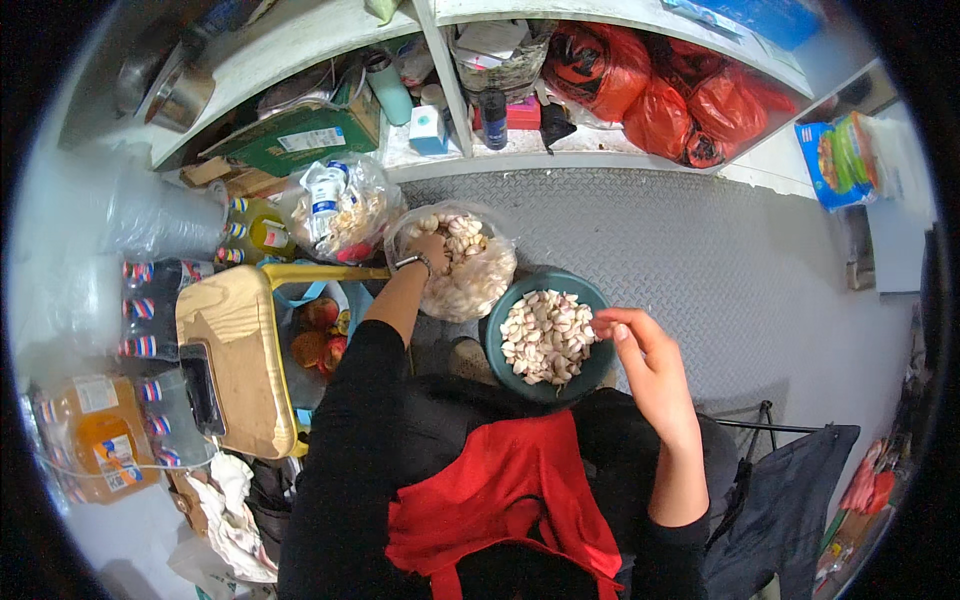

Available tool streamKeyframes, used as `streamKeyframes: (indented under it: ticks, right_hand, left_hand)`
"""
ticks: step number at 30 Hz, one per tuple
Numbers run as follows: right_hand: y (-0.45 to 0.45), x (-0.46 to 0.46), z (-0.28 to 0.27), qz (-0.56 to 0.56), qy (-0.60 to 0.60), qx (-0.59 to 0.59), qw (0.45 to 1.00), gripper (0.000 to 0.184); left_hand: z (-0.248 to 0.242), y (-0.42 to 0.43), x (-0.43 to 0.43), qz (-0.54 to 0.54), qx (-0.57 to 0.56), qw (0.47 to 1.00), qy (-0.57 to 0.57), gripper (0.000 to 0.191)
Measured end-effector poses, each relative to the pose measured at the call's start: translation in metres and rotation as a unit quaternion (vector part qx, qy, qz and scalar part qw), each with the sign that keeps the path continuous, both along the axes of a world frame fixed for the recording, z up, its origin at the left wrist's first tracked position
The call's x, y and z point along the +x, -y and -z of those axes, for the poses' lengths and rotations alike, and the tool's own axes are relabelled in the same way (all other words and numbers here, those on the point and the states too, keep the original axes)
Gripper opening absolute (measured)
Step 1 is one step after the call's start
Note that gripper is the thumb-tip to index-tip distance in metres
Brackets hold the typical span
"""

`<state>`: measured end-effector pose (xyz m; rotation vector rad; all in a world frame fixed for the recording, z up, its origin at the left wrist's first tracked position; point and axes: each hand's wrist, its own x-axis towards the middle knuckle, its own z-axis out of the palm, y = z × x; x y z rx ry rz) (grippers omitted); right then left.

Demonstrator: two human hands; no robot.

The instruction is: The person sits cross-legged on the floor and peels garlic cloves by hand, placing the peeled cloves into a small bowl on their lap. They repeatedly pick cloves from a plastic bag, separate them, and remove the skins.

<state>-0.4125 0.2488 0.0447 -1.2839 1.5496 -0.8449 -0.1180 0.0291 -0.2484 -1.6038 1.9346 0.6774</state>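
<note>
Garlic cloves [551, 337] fill much of a dark green bowl [499, 360] in front of me. My right hand [645, 356] hovers at the bowl's right rim, its fingers apart and nothing seen between them. Up and left of the bowl is a clear plastic bag [469, 289] of garlic bulbs [461, 229]. My left hand [429, 251] reaches down into this bag among the bulbs; its fingertips are hidden, so a hold on any bulb cannot be made out.
Left of me stands a wooden-topped stool [244, 315] with a phone [201, 390] on it. Behind the garlic bag sits a bag of peelings [352, 214]. Drink bottles [157, 307] line the left side. A low shelf [517, 161] runs across the far side, holding red plastic bags [660, 97].
</note>
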Motion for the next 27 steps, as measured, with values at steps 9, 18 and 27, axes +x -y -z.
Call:
streamKeyframes:
  ticks: [9, 18, 27]
  right_hand:
    - [0.000, 0.000, 0.004, -0.016, -0.061, -0.008, 0.998, 0.022]
    - [0.003, 0.004, 0.007, -0.017, -0.128, -0.021, 0.991, 0.020]
    - [0.005, 0.004, 0.015, 0.011, -0.098, -0.053, 0.994, 0.024]
  left_hand:
    - [0.017, 0.010, 0.033, -0.169, -0.144, 0.974, -0.052, 0.030]
    - [0.000, 0.007, -0.007, -0.131, -0.159, 0.973, -0.101, 0.049]
    - [-0.093, -0.026, -0.037, 0.083, -0.043, 0.987, -0.130, 0.046]
